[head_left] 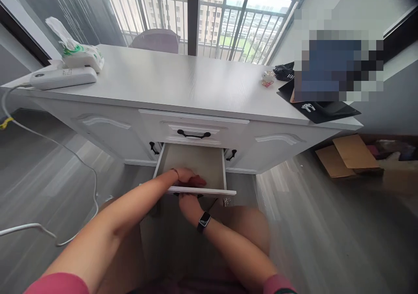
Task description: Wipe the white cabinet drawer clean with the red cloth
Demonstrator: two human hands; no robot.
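A white cabinet point(183, 89) has its lower drawer point(192, 161) pulled out toward me. My left hand point(187, 176) reaches over the drawer's front edge and lies inside it. Its fingers are bent together, and whatever is under them is hidden. My right hand point(189, 206), with a black watch point(204, 221) on the wrist, is just below the drawer front point(215, 192). It grips the dark drawer handle, whose ends show beside the fingers. The visible drawer bottom is bare. The upper drawer with its black handle point(193, 134) is closed.
On the cabinet top lie a tissue pack point(80, 52), a white device point(62, 77) with a cable point(48, 139) trailing to the floor, a small trinket point(267, 79), and earbuds point(307, 107) on a black mat. Flattened cardboard point(349, 157) lies on the floor at right. A balcony railing stands behind.
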